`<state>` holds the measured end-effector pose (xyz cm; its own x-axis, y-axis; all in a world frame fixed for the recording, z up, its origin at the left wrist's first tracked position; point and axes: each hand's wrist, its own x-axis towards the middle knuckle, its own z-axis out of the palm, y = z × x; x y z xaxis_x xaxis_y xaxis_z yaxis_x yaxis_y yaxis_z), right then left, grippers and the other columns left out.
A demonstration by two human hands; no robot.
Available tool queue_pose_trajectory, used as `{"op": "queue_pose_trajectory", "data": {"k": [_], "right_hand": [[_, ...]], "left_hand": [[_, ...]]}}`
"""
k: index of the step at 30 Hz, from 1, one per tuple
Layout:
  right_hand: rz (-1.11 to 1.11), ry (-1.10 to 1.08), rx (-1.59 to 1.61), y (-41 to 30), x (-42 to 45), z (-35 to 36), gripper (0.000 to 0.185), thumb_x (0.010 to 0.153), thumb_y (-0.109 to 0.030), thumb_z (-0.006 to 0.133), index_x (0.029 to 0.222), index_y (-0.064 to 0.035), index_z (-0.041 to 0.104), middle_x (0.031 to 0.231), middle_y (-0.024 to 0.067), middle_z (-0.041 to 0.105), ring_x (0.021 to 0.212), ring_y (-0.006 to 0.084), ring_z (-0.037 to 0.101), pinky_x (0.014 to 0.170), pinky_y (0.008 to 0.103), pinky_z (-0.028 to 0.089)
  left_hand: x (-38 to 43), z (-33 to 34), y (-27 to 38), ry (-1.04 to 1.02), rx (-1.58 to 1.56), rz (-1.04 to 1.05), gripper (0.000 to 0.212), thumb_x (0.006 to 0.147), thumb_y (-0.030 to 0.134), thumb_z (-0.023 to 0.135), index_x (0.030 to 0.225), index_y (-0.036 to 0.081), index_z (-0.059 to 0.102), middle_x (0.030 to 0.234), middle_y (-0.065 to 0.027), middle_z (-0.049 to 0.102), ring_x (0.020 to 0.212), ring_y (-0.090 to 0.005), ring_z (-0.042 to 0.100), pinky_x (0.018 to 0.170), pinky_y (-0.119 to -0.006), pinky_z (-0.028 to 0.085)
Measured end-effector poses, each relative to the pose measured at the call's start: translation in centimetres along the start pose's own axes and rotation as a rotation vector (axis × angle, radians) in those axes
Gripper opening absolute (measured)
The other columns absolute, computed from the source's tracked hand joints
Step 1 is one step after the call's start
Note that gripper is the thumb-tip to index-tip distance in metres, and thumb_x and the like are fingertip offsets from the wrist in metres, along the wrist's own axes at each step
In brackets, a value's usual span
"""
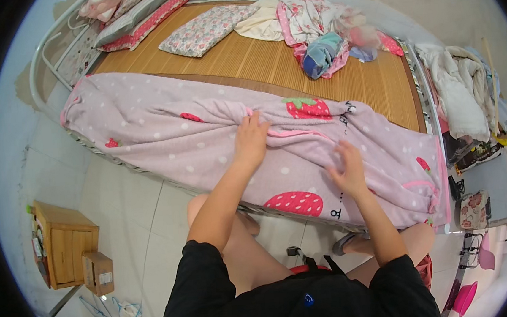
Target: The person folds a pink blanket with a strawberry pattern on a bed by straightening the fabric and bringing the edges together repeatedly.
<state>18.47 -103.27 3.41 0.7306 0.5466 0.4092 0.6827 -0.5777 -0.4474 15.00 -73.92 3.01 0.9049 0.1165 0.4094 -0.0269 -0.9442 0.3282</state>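
Observation:
A pink fleece blanket (217, 157) with strawberries and white dots lies along the near side of the bed, rumpled into long folds. My left hand (252, 138) rests on it near the middle, its fingertips at a raised fold by the pink edging; whether they pinch the cloth I cannot tell. To the right, my right hand (348, 166) is over the blanket with its fingers apart, just below the end of the pink edging. A large strawberry print (295, 204) lies on the blanket's near side, between my forearms.
Behind the blanket, a bamboo mat (255, 62) bears a floral pillow (207, 30) and crumpled bedding (314, 19). More pillows (144, 22) are stacked at the left end by the metal bed frame (38, 63). A wooden cabinet (70, 244) and cardboard box (98, 273) stand at left. Cloths (462, 93) hang at right.

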Motion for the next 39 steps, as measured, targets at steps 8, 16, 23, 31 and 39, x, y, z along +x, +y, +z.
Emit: {"op": "queue_pose_trajectory", "data": {"k": [8, 16, 23, 31, 39], "right_hand": [[0.119, 0.284, -0.129, 3.3, -2.2, -4.9, 0.031, 0.072, 0.004, 0.059, 0.102, -0.0031, 0.055, 0.101, 0.0172, 0.058, 0.097, 0.0309, 0.057, 0.083, 0.0368, 0.044], [0.153, 0.051, 0.11, -2.4, -6.6, -14.0, 0.032, 0.066, -0.002, 0.068, 0.096, -0.0049, 0.058, 0.084, 0.0108, 0.058, 0.072, 0.0255, 0.059, 0.066, 0.0313, 0.047], [0.146, -0.266, -0.13, 3.4, -13.4, -10.8, 0.033, 0.062, -0.012, 0.073, 0.092, -0.008, 0.062, 0.106, 0.0139, 0.054, 0.103, 0.0333, 0.048, 0.087, 0.0401, 0.042], [0.561, -0.023, -0.215, 4.8, -13.2, -13.2, 0.013, 0.066, -0.004, 0.059, 0.079, -0.0062, 0.058, 0.075, 0.0108, 0.061, 0.084, 0.0289, 0.059, 0.084, 0.047, 0.039], [0.147, 0.225, -0.216, -0.2, -9.2, -5.2, 0.035, 0.067, 0.003, 0.056, 0.101, -0.0037, 0.058, 0.115, 0.0176, 0.054, 0.109, 0.0355, 0.049, 0.094, 0.0467, 0.038]], "left_hand": [[2.7, -4.4, 0.8, 0.585, -0.008, -0.027, 0.025, 0.07, -0.003, 0.055, 0.094, 0.004, 0.057, 0.115, -0.0163, 0.056, 0.103, -0.034, 0.05, 0.089, -0.044, 0.042], [-1.0, -10.8, 4.1, 0.156, -0.461, 0.161, 0.026, 0.064, 0.003, 0.06, 0.09, 0.004, 0.059, 0.087, -0.0173, 0.063, 0.083, -0.0355, 0.06, 0.077, -0.042, 0.047], [-7.5, -3.3, 6.1, -0.443, -0.086, 0.398, 0.031, 0.062, 0.009, 0.064, 0.093, 0.004, 0.061, 0.089, -0.018, 0.062, 0.087, -0.035, 0.059, 0.075, -0.043, 0.047], [-5.5, -5.2, 10.1, -0.617, -0.239, 0.25, 0.032, 0.071, 0.028, 0.068, 0.087, 0.001, 0.061, 0.089, -0.02, 0.063, 0.087, -0.0364, 0.059, 0.076, -0.043, 0.046], [-2.7, -1.4, 4.9, -0.021, -0.372, 0.042, 0.018, 0.085, 0.02, 0.057, 0.082, 0.003, 0.063, 0.076, -0.0178, 0.06, 0.074, -0.0344, 0.058, 0.067, -0.045, 0.044]]}}
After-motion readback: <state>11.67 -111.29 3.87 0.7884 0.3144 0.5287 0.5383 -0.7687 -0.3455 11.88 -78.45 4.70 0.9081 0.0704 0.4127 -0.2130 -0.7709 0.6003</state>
